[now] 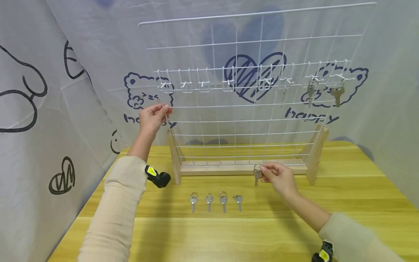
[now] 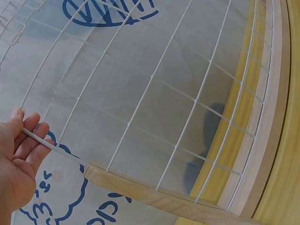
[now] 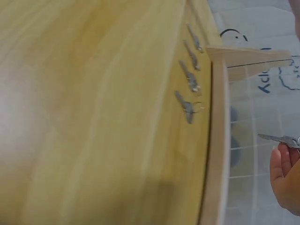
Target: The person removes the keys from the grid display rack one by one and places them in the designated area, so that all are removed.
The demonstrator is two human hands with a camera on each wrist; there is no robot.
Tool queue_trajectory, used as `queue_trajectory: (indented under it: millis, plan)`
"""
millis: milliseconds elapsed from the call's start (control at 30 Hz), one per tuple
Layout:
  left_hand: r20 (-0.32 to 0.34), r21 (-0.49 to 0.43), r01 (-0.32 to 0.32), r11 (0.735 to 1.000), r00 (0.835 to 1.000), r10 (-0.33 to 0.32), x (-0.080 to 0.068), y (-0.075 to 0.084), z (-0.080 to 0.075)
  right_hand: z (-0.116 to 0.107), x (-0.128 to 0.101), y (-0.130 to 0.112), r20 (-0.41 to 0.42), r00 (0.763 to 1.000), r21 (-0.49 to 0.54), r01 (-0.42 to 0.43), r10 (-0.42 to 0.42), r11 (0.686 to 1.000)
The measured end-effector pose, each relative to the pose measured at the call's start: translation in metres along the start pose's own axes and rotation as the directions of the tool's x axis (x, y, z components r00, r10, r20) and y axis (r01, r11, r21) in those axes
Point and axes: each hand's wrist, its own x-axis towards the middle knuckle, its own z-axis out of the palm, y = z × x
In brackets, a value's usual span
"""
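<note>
My left hand [image 1: 154, 115] grips the left edge wire of a white wire grid rack [image 1: 226, 120]; in the left wrist view the thumb and fingers lie around that wire [image 2: 40, 139]. My right hand [image 1: 280, 177] pinches a silver key [image 1: 257, 174] by its ring, in front of the rack's lower bar and above the table. The right wrist view shows this key [image 3: 276, 138] at the fingertips, its ring partly cut off by the frame edge. Several other keys [image 1: 223, 199] lie in a row on the table, to the left of the right hand.
White hooks [image 1: 228, 85] hang along an upper wire of the rack. Three keys hang at the right, one of them a key [image 1: 338, 95] near the end. Wooden feet [image 1: 316, 154] hold the rack on the yellow wooden table [image 1: 209, 236]. Behind is a printed cloth [image 1: 98, 29].
</note>
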Motion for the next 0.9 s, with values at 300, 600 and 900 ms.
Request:
queue_trajectory:
  millis: [300,600,900]
  plan:
    - [0.007,-0.003,0.005,1.0,1.0,-0.005,0.0,0.001,0.001,0.008,-0.007,0.034,0.02,0.996,0.026,-0.085,0.085,0.996]
    - [-0.002,-0.038,0.003,0.999,1.0,-0.003,0.0,-0.001,-0.001,0.01,-0.009,0.059,0.049,0.987,0.016,-0.151,0.15,0.988]
    - [0.013,-0.003,0.01,1.0,1.0,-0.01,-0.001,0.002,0.0,0.012,-0.008,0.072,0.134,0.97,-0.041,-0.2,0.204,0.979]
